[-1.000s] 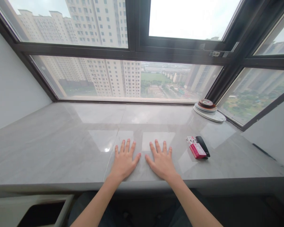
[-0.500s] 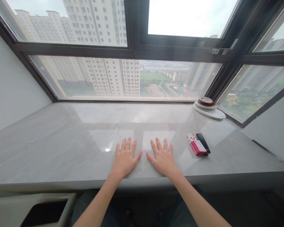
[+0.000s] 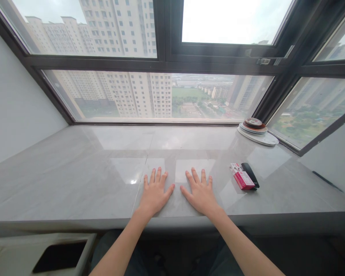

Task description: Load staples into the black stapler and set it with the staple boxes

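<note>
My left hand [image 3: 154, 194] lies flat on the grey marbled sill [image 3: 74, 180], fingers spread and pointing at the window. Beside it, a short gap away, my right hand [image 3: 200, 194] rests palm down in the same way. Neither holds anything. To the right of my right hand lies a small pink and white box [image 3: 242, 178]. A black stapler-like object [image 3: 250, 175] sits against the box's right side, partly hidden by it; its exact kind is unclear.
A stack of round plates or coasters [image 3: 254, 128] sits in the far right corner by the dark window frame [image 3: 161, 66]. A thin dark strip [image 3: 327, 181] runs along the right wall. Below the sill's front edge, at left, is a pale piece with a dark opening [image 3: 60, 256].
The whole view has shifted slightly, so everything sits a little further right. Both hands stay flat in the same places on the sill.
</note>
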Available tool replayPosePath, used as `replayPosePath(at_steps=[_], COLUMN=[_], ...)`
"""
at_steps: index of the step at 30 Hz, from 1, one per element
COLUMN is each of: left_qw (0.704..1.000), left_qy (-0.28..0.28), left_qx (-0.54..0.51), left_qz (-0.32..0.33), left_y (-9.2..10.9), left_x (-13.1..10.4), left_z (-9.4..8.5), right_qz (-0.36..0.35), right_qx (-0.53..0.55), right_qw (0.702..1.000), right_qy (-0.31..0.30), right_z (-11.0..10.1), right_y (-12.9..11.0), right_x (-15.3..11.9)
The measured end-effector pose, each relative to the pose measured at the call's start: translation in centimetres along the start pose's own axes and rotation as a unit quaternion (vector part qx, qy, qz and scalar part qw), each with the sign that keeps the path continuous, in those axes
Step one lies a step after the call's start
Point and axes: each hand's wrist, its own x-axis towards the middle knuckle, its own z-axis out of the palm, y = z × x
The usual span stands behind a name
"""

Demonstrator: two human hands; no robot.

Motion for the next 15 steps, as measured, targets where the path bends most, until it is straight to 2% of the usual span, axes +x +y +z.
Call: replayPosePath(at_steps=[15], left_qw=[1.0], left_qy=[-0.01], left_qx=[0.011], left_qz=[-0.002], left_y=[0.23], left_x=[0.36], left_z=[-0.36], right_qz=[0.0], right_qx=[0.004], right_qw=[1.0], right_qy=[0.003], right_z=[-0.15], right_y=[-0.03], right_x=[0.2])
